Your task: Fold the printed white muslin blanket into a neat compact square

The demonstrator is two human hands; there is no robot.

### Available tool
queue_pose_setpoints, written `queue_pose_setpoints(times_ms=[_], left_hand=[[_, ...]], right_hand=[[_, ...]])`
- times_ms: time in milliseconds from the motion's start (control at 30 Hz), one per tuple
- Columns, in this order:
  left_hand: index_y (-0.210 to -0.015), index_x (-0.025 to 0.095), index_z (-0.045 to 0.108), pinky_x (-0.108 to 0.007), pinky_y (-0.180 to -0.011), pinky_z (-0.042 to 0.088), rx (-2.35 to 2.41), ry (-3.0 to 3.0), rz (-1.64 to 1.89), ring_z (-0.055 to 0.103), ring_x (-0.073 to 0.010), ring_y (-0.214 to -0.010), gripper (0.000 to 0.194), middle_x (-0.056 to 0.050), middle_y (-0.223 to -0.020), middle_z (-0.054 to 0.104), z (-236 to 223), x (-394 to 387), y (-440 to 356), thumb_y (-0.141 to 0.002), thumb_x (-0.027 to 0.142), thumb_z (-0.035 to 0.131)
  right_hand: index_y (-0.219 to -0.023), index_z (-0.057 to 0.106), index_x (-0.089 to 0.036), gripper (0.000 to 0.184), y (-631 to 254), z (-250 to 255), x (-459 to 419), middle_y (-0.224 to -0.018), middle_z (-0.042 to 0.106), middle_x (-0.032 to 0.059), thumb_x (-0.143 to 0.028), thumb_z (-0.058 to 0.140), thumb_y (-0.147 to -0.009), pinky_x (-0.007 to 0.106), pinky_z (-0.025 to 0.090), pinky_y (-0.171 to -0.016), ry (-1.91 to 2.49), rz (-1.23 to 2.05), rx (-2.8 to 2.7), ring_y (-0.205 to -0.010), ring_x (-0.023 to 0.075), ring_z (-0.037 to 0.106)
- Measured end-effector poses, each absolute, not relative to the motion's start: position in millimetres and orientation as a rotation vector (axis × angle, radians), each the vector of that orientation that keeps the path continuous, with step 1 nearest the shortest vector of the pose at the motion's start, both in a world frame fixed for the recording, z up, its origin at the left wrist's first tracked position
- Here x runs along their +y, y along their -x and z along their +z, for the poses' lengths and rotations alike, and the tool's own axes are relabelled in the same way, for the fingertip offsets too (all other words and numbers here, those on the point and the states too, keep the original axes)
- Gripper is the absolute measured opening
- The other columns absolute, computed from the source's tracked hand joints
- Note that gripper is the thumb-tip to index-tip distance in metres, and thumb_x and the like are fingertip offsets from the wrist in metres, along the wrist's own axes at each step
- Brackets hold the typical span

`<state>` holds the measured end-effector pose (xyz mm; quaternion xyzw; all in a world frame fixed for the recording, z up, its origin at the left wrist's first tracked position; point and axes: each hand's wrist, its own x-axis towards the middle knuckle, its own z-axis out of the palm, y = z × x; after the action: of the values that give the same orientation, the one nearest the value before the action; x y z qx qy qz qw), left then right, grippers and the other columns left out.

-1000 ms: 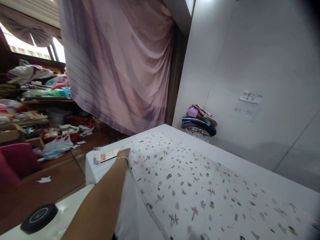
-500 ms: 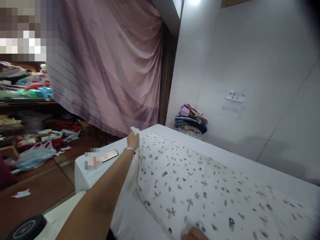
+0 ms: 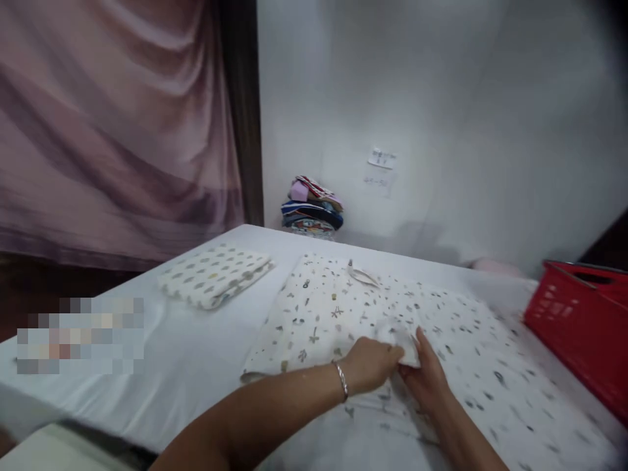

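The left hand (image 3: 373, 363) and right hand (image 3: 426, 373) meet, both pinching a bunched edge of the printed cloth (image 3: 318, 307), which lies spread over the white table (image 3: 196, 347). A folded cloth (image 3: 213, 275) rests beside it; a red basket (image 3: 579, 327) stands on the right.

Looks like a textile workroom, with printed cloth (image 3: 304, 314) on a white-covered table (image 3: 196, 353), 1 fabric stack (image 3: 313, 212) and a wall note (image 3: 381, 158).

Table (image 3: 196, 347) with printed fabric (image 3: 338, 294), folded cloth (image 3: 210, 271)
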<state>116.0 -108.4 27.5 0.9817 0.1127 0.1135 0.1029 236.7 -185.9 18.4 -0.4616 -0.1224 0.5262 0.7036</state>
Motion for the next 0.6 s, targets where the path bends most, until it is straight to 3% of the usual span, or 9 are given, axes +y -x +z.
queue_pose_setpoints(times_ms=[167,333,467,600], left_hand=[[-0.108,0.020,0.049,-0.034,-0.060,0.046,0.147,-3.015,0.257,0.063,-0.0235,-0.077,0.027,-0.006,-0.090,0.066,-3.4,-133.2,-123.0,-0.082,0.014,0.043],[-0.117,0.018,0.046,-0.036,-0.068,0.047,0.214,-2.985,0.209,0.061,-0.0242,-0.083,0.031,-0.008,-0.098,0.065,-1.4,-131.7,-116.9,-0.087,0.017,0.039],[-0.118,0.021,0.046,-0.039,-0.078,0.046,0.307,-2.946,0.229,0.057,-0.0251,-0.094,0.037,-0.009,-0.107,0.061,-0.2,-133.2,-101.8,-0.082,0.013,0.042],[-0.119,0.023,0.048,-0.040,-0.087,0.043,0.505,-2.922,0.259,0.052,-0.0253,-0.106,0.048,-0.009,-0.119,0.057,-5.1,-130.9,-83.7,-0.076,0.004,0.040]], right_hand=[[-0.090,0.061,-0.019,0.033,-235.3,1.2,-220.7,-0.083,0.070,0.0021,-0.036,0.074,-0.065,0.029,0.051,-0.069,1.175,1.126,-0.214,-0.083,0.0205,0.064],[-0.099,0.060,-0.019,0.033,-241.7,1.8,-225.3,-0.091,0.069,0.0044,-0.031,0.070,-0.070,0.028,0.052,-0.066,1.233,1.208,-0.458,-0.082,0.0175,0.063],[-0.093,0.062,-0.016,0.030,-258.1,0.9,-216.6,-0.075,0.068,0.0049,-0.024,0.069,-0.064,0.026,0.050,-0.056,1.352,1.252,-0.500,-0.064,0.0166,0.062],[-0.086,0.063,-0.014,0.027,-264.4,0.5,-207.0,-0.067,0.068,0.0040,-0.017,0.065,-0.060,0.029,0.050,-0.061,1.386,1.328,-0.578,-0.061,0.0176,0.063]])
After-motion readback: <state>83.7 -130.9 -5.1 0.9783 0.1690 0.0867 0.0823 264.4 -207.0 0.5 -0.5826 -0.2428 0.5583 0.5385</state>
